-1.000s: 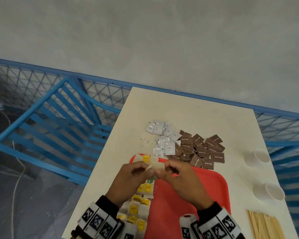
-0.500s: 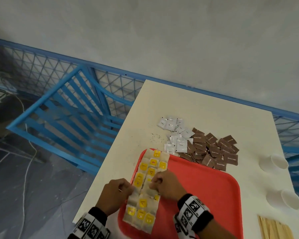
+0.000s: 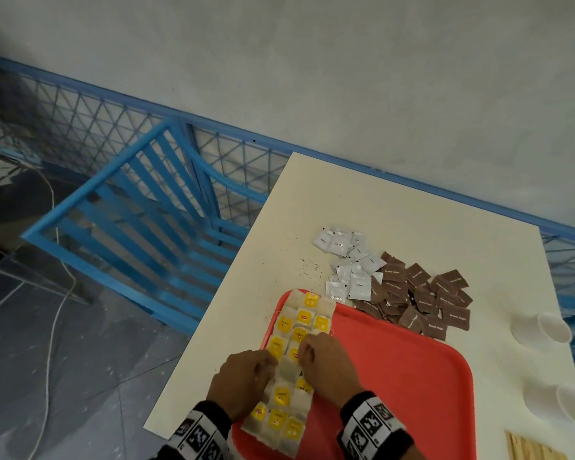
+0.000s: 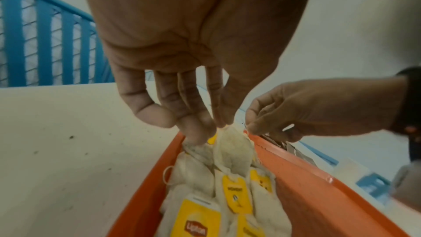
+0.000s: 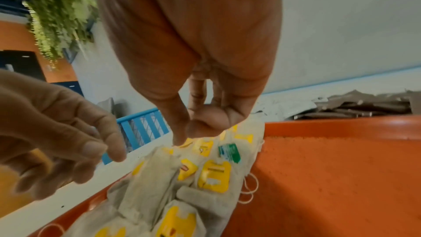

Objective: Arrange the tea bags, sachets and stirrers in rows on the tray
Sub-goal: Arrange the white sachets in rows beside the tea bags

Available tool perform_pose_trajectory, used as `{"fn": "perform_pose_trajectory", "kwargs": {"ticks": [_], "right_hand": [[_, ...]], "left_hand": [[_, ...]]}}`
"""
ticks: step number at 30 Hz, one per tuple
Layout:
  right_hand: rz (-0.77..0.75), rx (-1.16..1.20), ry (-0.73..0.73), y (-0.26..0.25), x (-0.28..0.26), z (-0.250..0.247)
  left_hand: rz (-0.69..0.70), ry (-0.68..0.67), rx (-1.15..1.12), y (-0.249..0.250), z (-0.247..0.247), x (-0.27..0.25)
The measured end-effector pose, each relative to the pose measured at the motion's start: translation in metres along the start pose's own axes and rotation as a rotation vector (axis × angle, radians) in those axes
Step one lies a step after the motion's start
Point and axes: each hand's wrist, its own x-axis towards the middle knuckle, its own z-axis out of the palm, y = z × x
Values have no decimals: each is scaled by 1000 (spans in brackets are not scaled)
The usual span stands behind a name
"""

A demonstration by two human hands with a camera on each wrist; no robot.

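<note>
White bench (image 3: 412,207) occupied by red tray (image 3: 412,376); tea bags (image 3: 299,330) ranged along tray's left edge, one apparently pinched by left hand (image 3: 243,380) fingers (image 4: 196,129); right hand (image 3: 329,366) fingers pressed together on tag.

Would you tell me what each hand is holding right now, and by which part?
The left hand pinches a tea bag by its top edge. The right hand touches the tea bags; a grip cannot be told.

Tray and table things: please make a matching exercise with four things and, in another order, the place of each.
Things:
1. tea bags
2. brown sachets
3. white cups
4. wooden stirrers

Places:
a. table, right edge
b. table, beyond the tray's far edge
c. left side of the red tray
d. table, near right corner of the view

Pairs: 1-c, 2-b, 3-a, 4-d
</note>
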Motion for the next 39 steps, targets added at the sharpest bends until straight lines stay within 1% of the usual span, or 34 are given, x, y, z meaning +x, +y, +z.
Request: {"fn": "perform_pose_trajectory", "kwargs": {"ticks": [2,3,5,8,10,13,15,17,19,22,26,30,32,35,39], "right_hand": [[-94,-60,-100,-1,-8,4],[-105,-86,-154,-2,-11,8],[-63,-120,-218,-2,-15,14],[-54,-123,-240,-3,-17,16],[-87,-99,-228,-3,-17,15],[-72,-47,-223,-3,-17,12],[-64,22,-242,-3,-17,6],[-94,119,-239,-1,-15,-1],[-107,155,-208,3,-12,-14],[-65,157,-118,17,0,-40],[10,76,-4,45,25,-83],[128,52,81,69,59,-116],[187,53,118,75,80,-130],[257,52,159,80,114,-150],[293,-3,222,89,162,-169]], "left_hand": [[17,-29,95,3,4,2],[14,-49,151,3,6,1],[3,-87,234,2,11,0],[-7,-89,271,1,13,0],[-12,-63,257,0,14,1],[0,-72,263,-2,14,2],[34,-79,242,-2,11,4],[70,-86,173,-1,4,7],[90,-81,98,5,-5,12],[101,-14,-13,19,-20,24],[149,73,-20,38,-40,55],[194,89,21,62,-55,95],[178,66,67,74,-60,119],[118,35,139,85,-63,161],[23,19,204,100,-60,214]]}}
